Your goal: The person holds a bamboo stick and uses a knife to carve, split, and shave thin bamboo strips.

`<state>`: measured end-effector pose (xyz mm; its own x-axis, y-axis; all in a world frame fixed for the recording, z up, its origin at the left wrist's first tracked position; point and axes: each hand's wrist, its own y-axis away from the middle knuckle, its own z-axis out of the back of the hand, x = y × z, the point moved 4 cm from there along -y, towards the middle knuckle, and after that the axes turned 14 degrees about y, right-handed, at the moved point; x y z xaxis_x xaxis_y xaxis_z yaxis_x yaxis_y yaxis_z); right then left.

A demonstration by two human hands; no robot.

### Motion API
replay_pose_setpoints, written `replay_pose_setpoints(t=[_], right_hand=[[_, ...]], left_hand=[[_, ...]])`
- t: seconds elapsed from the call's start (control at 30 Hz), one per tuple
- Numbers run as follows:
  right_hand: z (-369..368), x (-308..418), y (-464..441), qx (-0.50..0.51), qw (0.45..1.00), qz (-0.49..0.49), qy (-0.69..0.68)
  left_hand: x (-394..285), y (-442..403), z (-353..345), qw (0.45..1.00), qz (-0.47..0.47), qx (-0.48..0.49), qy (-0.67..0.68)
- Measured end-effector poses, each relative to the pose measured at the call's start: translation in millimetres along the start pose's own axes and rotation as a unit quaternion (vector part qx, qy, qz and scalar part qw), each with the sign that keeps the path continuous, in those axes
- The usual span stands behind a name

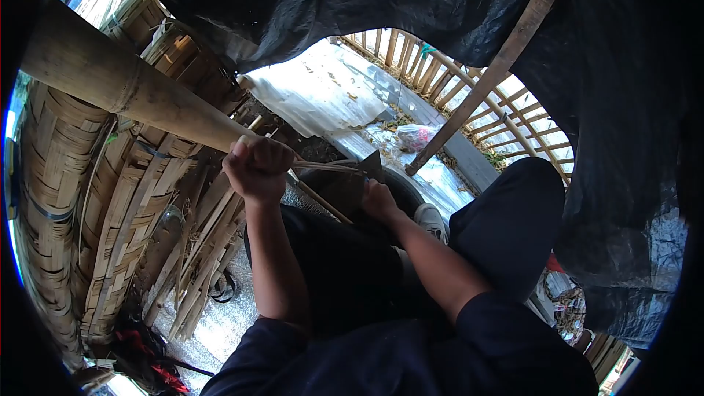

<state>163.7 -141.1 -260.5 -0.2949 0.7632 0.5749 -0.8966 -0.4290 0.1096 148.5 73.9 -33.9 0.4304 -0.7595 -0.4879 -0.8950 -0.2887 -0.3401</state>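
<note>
My left hand [258, 167] is closed in a fist around the ends of thin bamboo strips [323, 166], just below the thick bamboo pole [158, 106]. The strips run from this fist toward my right hand [380, 199]. That hand is closed on a knife, and its broad dark blade [373, 166] points up beside the far ends of the strips. The handle is mostly hidden by my fingers. Whether the blade touches the strips, I cannot tell. Below and between my hands lies a dark round shape [411, 189], partly in shadow.
Rolled woven bamboo mats [59, 198] stand on the left, with loose bamboo slats [202, 264] beside them. Black plastic sheeting [293, 7] hangs overhead and right. A slanting wooden stick [491, 73] crosses in front of a bamboo fence [506, 114]. A clear plastic bag [415, 137] lies ahead.
</note>
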Motion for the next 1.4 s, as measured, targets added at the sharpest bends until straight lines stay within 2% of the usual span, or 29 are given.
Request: replay_pose_setpoints(t=[0.03,0.1,0.13,0.2,0.23,0.3,0.33,0.4,0.43,0.5,0.57,0.7,0.77,0.8,0.87,0.9,0.93,0.97,1.0,1.07,1.2,1.27,1.4], right_hand=[[9,19,-1,-0.001,1.0,0.001,0.0],[25,58,1,-0.054,0.991,0.038,-0.119],[19,52,3,-0.05,0.991,0.037,-0.119],[3,30,0,-0.036,0.995,0.083,0.033],[-1,13,-1,-0.038,0.995,0.084,0.034],[-21,-33,2,0.116,0.989,-0.081,0.042],[-32,-35,-1,0.114,0.989,-0.081,0.042],[-49,-23,-7,0.029,0.997,-0.023,0.074],[-37,-2,-6,0.029,0.997,-0.022,0.075],[14,44,-1,0.034,0.99,-0.133,-0.018],[21,42,-4,0.011,0.988,-0.152,-0.024],[24,15,-11,-0.072,0.972,-0.22,-0.043],[26,16,-9,-0.094,0.969,-0.224,-0.049],[30,26,-8,-0.094,0.972,-0.202,-0.068],[37,52,-4,-0.095,0.975,-0.179,-0.089],[40,72,-1,-0.087,0.983,-0.125,-0.104],[45,90,2,-0.078,0.987,-0.071,-0.119],[56,106,7,-0.078,0.987,-0.073,-0.119],[70,122,13,-0.078,0.984,-0.066,-0.147],[76,133,16,-0.114,0.977,-0.03,-0.177],[60,111,6,-0.075,0.981,0.028,-0.179],[60,112,-1,-0.073,0.988,0.064,-0.117],[61,113,2,-0.097,0.988,0.078,-0.09]], left_hand=[[0,0,-2,1.0,0.006,0.0,-0.016],[1,2,1,0.999,0.012,-0.005,-0.031],[0,3,7,0.999,-0.001,-0.029,0.014],[-2,4,12,0.997,-0.016,-0.051,0.059],[-3,3,10,0.999,-0.011,-0.03,0.041],[-1,2,6,1.0,-0.007,-0.008,0.024],[3,0,2,1.0,-0.002,0.004,0.015],[8,0,-6,1.0,0.002,0.013,0.006],[7,-2,-13,1.0,-0.006,-0.002,0.002],[6,-3,-16,1.0,-0.016,-0.017,-0.002],[8,-4,-21,0.999,-0.012,0.032,-0.015],[12,-10,-28,0.992,-0.063,-0.007,-0.112],[10,-10,-29,0.971,-0.123,0.086,-0.186],[14,-9,-34,0.971,-0.122,0.087,-0.186],[20,-7,-36,0.992,-0.113,-0.027,-0.039],[16,-6,-34,0.993,-0.112,-0.026,-0.04],[15,-6,-32,0.999,-0.039,0.003,-0.033],[18,-4,-31,0.999,0.035,0.032,-0.026],[20,-1,-28,0.998,0.037,0.032,-0.026],[23,2,-14,1.0,-0.006,-0.02,0.0],[23,1,-11,0.999,-0.041,0.011,-0.029],[16,-1,-6,0.994,-0.085,-0.06,-0.04],[17,-1,-11,0.995,-0.087,-0.012,-0.042]])
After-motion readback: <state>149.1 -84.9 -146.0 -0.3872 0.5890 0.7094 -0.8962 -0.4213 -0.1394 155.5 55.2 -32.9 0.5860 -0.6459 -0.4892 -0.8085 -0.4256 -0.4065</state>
